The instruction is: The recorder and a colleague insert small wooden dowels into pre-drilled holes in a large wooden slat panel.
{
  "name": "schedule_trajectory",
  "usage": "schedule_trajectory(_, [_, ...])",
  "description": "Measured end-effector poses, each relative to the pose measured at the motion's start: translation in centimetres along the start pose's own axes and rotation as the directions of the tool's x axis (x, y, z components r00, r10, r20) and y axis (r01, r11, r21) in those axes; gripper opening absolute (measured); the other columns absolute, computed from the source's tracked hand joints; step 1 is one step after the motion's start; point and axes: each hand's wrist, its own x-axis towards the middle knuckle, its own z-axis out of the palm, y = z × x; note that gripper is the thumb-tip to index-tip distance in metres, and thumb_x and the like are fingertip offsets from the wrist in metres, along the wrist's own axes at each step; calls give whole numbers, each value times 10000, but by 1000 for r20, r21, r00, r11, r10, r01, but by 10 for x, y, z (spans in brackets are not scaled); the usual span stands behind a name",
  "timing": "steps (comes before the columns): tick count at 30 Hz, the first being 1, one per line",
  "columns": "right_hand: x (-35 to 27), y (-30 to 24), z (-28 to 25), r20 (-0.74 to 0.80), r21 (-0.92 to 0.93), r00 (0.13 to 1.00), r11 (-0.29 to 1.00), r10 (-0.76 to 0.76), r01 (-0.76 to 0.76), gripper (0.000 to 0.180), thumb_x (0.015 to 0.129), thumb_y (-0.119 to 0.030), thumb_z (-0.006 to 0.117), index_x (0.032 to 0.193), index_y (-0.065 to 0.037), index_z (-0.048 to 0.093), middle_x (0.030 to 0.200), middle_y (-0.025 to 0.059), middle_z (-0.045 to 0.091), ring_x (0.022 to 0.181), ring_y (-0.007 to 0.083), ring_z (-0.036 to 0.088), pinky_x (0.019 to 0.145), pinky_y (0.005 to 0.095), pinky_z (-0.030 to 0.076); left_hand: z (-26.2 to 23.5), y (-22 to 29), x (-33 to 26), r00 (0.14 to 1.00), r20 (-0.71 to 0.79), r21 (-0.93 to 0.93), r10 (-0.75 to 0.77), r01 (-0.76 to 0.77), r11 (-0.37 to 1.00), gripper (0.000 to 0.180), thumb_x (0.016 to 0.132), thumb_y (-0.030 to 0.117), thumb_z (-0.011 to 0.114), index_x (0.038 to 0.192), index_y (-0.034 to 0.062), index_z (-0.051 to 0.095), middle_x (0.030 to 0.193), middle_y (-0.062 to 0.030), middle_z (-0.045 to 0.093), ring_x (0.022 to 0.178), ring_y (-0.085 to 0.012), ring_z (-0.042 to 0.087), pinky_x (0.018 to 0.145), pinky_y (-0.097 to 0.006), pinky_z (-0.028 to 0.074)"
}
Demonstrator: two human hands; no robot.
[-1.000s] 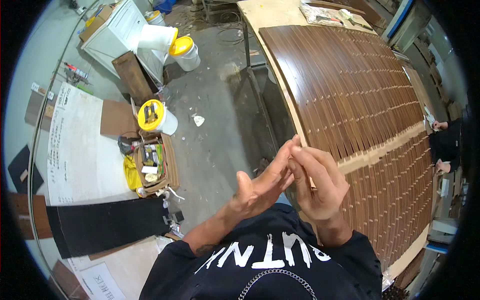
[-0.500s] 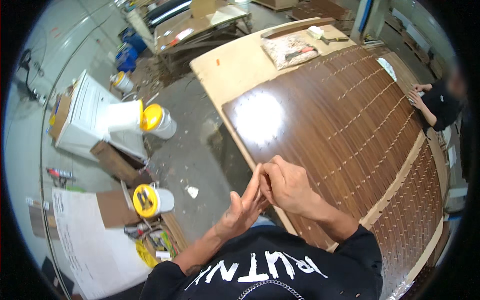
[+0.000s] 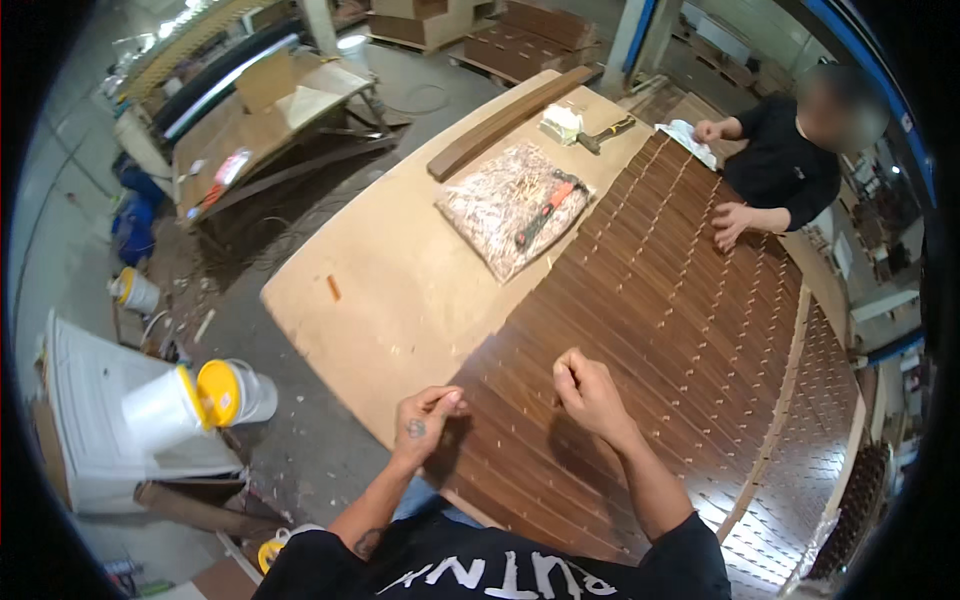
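Both hands rest at the near edge of a big panel of dark wooden slats (image 3: 650,300) that lies on a pale desk (image 3: 400,290). The left hand (image 3: 425,420) sits at the panel's near-left corner, its fingers curled with thumb and fingertips pinched together; whether anything small is caught in that grip cannot be told. The right hand (image 3: 590,390) is just to its right, apart from it, loosely fisted over the slats with the fingertips tucked down against the wood; nothing can be made out inside its grip either. Small light wooden spacers (image 3: 700,330) stand in rows between the slats across the whole panel. Farther up the desk lies a clear plastic bag of small pieces (image 3: 490,205) with an orange-handled tool (image 3: 545,205) on top, and beyond it a long dark wooden strip (image 3: 510,120) and a hammer (image 3: 605,130). At the far right side another person in black (image 3: 785,165) leans over the panel, one hand (image 3: 730,222) flat on the slats. On the floor to the left stand white buckets with yellow lids (image 3: 215,392).
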Motion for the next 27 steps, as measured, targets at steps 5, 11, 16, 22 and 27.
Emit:
schedule_trajectory(5, [119,29,25,-158,-413,987,909,-4,-62,204,931,-244,562,918,-40,555,794,220,633,728,416,622,640,472,493,-72,-18,105,1000,-5,339,24,-21,940,195,902,154,657,861,-33,697,697,-50,666,638,-99,594,594,-242,488])
schedule_trajectory(11, [163,30,81,-80,-417,985,893,151,-171,222,936,-273,531,976,-57,563,849,223,644,795,407,637,700,492,507,-85,-7,160,991,-9,189,-132,132,973,173,888,118,662,803,-32,653,672,-41,631,626,-96,580,597,-224,474])
schedule_trajectory(16, [147,32,114,-62,-284,968,926,242,-250,217,947,-267,521,975,-56,561,884,200,648,852,392,636,732,472,506,-79,-8,181,995,-66,171,-79,89,981,73,863,23,656,885,-43,632,785,-59,646,718,-102,602,639,-234,493])
schedule_trajectory(22, [76,49,107,-270,-200,871,861,411,-468,211,931,-256,578,977,-51,595,834,162,650,760,327,650,682,400,519,-36,-19,203,981,123,97,-151,139,986,96,889,40,640,952,-9,586,757,-15,593,656,-80,558,559,-215,456])
schedule_trajectory(27, [51,80,148,-284,-190,891,890,354,-415,206,927,-256,593,952,-52,612,774,143,653,707,290,655,647,373,520,-77,-49,214,998,58,107,17,-23,994,108,929,113,596,934,13,556,741,7,533,643,-80,495,578,-226,427])
